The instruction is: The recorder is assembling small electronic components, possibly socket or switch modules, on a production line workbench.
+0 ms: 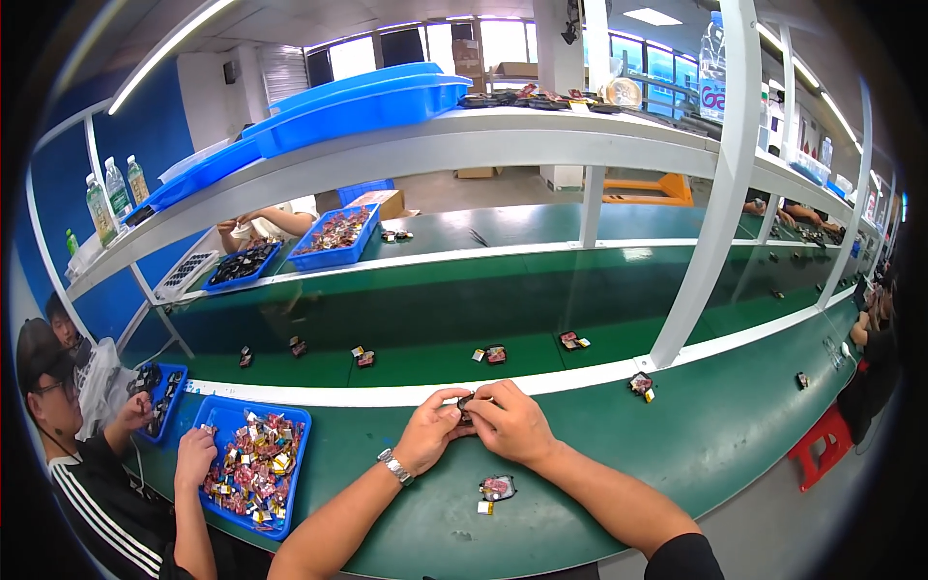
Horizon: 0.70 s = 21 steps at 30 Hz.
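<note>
Above the green worktop, my left hand (433,425) and my right hand (512,425) meet, closed around one small black plastic casing (466,404). My fingers cover most of it, so its inside is hidden. Close in front of me lies another black casing (498,487) with a reddish circuit board in it, and a small silver-and-yellow battery (485,507) sits at its edge. A similar unit (641,385) rests farther right, beside the white frame post.
Left of me, a blue tray (303,464) holds many circuit boards with batteries; a co-worker's hand (196,454) reaches into it. Several units, one a casing with a board (495,355), lie spaced along the green conveyor belt (425,333). A white shelf (541,135) crosses overhead on posts (710,242).
</note>
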{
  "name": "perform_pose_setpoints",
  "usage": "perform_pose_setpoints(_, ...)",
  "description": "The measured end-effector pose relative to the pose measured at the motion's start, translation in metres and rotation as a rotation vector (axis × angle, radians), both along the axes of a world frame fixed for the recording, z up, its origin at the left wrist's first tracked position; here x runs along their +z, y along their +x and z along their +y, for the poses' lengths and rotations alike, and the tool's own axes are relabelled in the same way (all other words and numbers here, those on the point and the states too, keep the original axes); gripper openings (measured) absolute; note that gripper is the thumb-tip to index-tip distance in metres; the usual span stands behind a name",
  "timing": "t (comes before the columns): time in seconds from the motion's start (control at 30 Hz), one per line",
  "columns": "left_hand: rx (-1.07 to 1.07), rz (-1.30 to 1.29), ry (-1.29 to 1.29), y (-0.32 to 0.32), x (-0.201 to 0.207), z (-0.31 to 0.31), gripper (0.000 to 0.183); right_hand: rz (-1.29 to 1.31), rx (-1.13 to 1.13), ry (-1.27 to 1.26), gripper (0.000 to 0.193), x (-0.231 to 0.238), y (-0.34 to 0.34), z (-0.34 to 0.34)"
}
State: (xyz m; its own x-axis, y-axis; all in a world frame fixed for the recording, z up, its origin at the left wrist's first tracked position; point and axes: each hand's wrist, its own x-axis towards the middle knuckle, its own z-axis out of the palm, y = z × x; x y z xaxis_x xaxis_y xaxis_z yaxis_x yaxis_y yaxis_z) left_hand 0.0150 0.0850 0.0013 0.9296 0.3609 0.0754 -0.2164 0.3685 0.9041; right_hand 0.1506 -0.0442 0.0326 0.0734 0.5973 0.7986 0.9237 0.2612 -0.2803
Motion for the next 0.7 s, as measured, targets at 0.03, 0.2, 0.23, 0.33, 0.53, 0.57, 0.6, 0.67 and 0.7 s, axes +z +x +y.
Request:
perform_pose_setpoints(0.03,0.004,-0.002,0.0,-0.001,0.001,0.0,0.031,-0.002,0.004,0.0,0.023,0.0,-0.002,0.001)
perform_pose_setpoints(0.2,0.019,0.023,-0.015,0.0,0.001,-0.001,0.031,-0.078,-0.052,-0.017,0.022,-0.002,-0.004,0.002)
perform_pose_setpoints(0.23,0.018,0.022,-0.015,0.0,0.001,-0.001,0.031,-0.079,-0.052,-0.017,0.022,-0.003,-0.004,0.002)
perform_pose_setpoints(0.33,0.011,0.013,-0.012,0.0,0.002,-0.002,0.031,-0.08,-0.081,-0.002,0.019,-0.005,-0.005,0.003)
perform_pose_setpoints(0.53,0.02,0.037,0.006,0.001,0.004,-0.006,0.032,-0.161,-0.121,0.035,0.018,-0.008,-0.004,0.006)
perform_pose_setpoints(0.57,0.029,0.036,0.018,0.001,0.004,-0.006,0.032,-0.167,-0.13,0.046,0.018,-0.008,-0.005,0.006)
perform_pose_setpoints(0.6,0.039,0.034,0.031,0.001,0.003,-0.005,0.032,-0.173,-0.14,0.058,0.019,-0.008,-0.005,0.007)
perform_pose_setpoints(0.67,0.047,0.034,0.03,0.002,0.002,-0.005,0.032,-0.18,-0.136,0.047,0.02,-0.011,-0.003,0.008)
perform_pose_setpoints(0.7,0.057,0.036,0.032,0.003,0.002,-0.005,0.031,-0.185,-0.13,0.039,0.02,-0.011,-0.002,0.008)
